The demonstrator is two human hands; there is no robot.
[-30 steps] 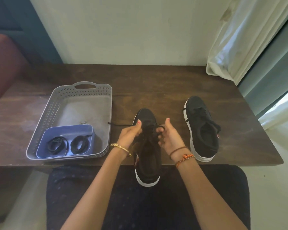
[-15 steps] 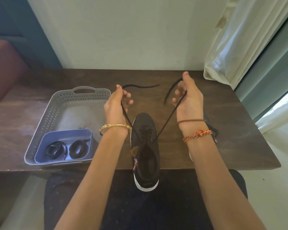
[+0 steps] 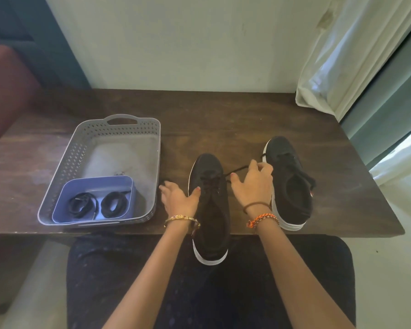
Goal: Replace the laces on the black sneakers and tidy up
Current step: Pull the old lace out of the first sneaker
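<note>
Grey basket flanks left hand, fingers unclear; right hand pinches lace.

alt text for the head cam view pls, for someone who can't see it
A person's left hand and right hand work a black lace on a black sneaker overhanging a dark wooden table. A second sneaker sits to its right. At left, a grey basket holds a blue tub with two coiled laces.
</note>
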